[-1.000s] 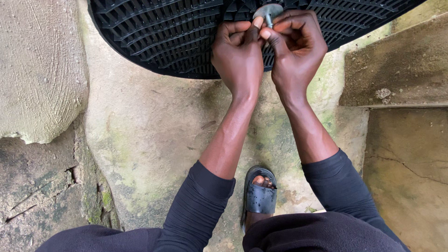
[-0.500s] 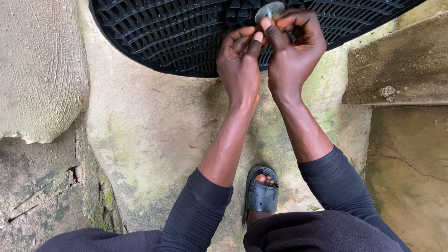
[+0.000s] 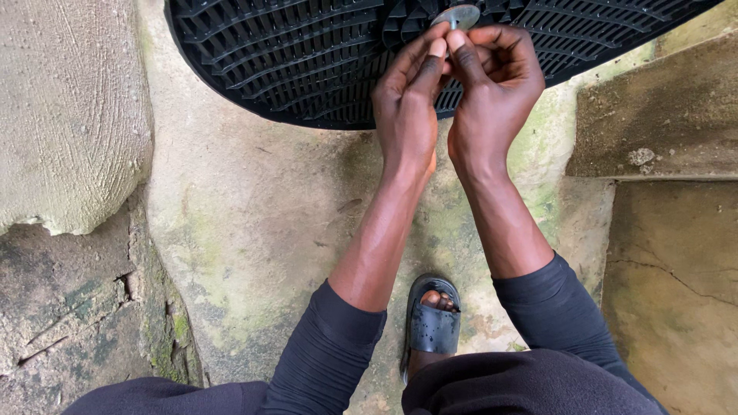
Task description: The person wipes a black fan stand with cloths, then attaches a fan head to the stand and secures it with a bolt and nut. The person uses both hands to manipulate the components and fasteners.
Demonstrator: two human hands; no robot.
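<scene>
A large black ribbed plastic grille (image 3: 292,61) lies on the concrete at the top of the view. Over its lower edge both my hands meet, fingertips together. My left hand (image 3: 407,100) and my right hand (image 3: 496,84) pinch the thin stem of a small round grey metal disc (image 3: 456,15), which sits just above my fingertips. The stem itself is hidden between my fingers. Both forearms are bare, with dark sleeves pushed up near the elbows.
Mossy, stained concrete floor (image 3: 254,223) lies under my arms. A rough pale concrete block (image 3: 69,115) stands at the left, a raised concrete step (image 3: 653,131) at the right. My foot in a black slide sandal (image 3: 432,323) rests below, between my arms.
My hands have shifted slightly up and to the right over the grille, and my left fingers have stretched up to meet the right fingertips under the disc.
</scene>
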